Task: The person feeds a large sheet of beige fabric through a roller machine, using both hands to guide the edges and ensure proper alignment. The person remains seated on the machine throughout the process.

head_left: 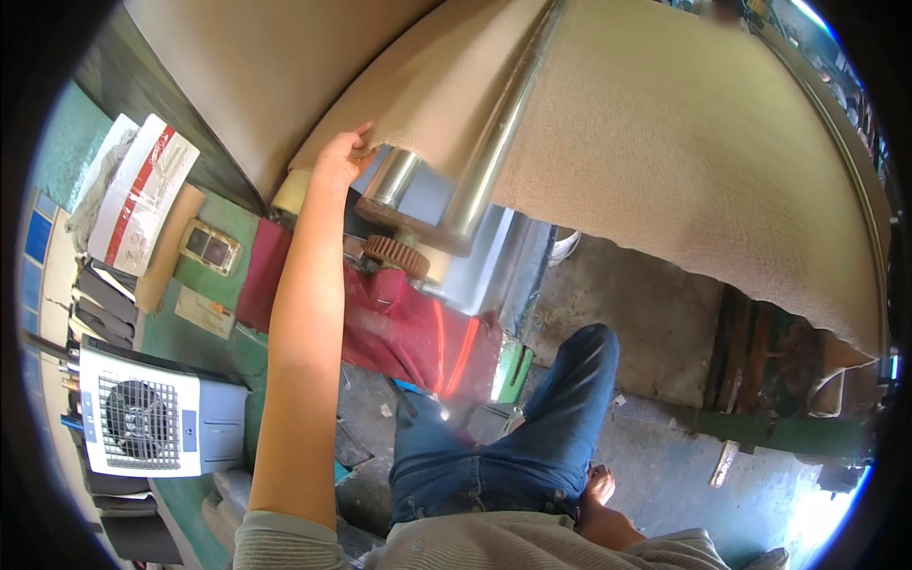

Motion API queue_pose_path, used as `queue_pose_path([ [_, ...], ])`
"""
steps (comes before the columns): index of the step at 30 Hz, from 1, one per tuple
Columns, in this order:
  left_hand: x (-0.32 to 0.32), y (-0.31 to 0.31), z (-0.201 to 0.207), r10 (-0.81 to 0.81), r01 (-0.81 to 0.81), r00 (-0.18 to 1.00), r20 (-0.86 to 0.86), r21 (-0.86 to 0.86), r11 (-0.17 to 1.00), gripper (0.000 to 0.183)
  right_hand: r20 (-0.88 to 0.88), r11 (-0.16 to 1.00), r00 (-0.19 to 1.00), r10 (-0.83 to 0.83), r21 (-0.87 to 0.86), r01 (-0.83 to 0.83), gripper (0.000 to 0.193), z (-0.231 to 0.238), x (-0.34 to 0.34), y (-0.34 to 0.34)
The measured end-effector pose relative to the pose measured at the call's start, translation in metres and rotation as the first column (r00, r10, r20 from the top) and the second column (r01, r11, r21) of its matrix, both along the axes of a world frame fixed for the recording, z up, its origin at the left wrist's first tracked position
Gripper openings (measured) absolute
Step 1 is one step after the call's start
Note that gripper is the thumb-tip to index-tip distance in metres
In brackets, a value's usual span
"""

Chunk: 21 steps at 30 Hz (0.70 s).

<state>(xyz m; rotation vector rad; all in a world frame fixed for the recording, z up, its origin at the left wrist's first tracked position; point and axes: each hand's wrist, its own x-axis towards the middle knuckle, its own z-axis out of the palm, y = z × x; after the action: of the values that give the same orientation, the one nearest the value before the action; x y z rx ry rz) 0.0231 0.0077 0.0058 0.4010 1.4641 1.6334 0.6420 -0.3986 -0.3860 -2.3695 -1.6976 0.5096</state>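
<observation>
A wide sheet of beige fleecy fabric (655, 142) runs over shiny metal rollers, the longer roller (503, 123) slanting across it. My left hand (344, 155) reaches far forward, fingers and thumb closed on the fabric's near left edge beside the short roller (392, 179). Just nearer than that hand, a brown toothed gear (397, 256) sits at the rollers' end. Low beside my right thigh hangs my right hand (598, 484), its fingers curled in, with nothing visible in them; it is apart from the fabric.
A dark red cloth (389, 323) covers the machine's near end. On the left, a green bench (195, 380) carries a white fan unit (142, 408), a control box with buttons (211, 247) and a red-striped white carton (147, 195). A curved rail (836, 142) borders the fabric's right side.
</observation>
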Motion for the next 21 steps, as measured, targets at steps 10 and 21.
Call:
queue_pose_path([
  [10, -0.015, 0.003, -0.009, 0.436, -0.445, 0.883, 0.175, 0.015, 0.895, 0.02, 0.018, 0.997, 1.0, -0.012, -0.076, 0.014, 0.019, 0.031, -0.013, 0.009],
  [21, -0.006, 0.0, -0.005, 0.08, -0.079, 0.997, -0.005, 0.016, 0.997, 0.021, 0.019, 0.997, 1.0, -0.003, -0.072, 0.004, 0.019, 0.021, -0.008, 0.005],
])
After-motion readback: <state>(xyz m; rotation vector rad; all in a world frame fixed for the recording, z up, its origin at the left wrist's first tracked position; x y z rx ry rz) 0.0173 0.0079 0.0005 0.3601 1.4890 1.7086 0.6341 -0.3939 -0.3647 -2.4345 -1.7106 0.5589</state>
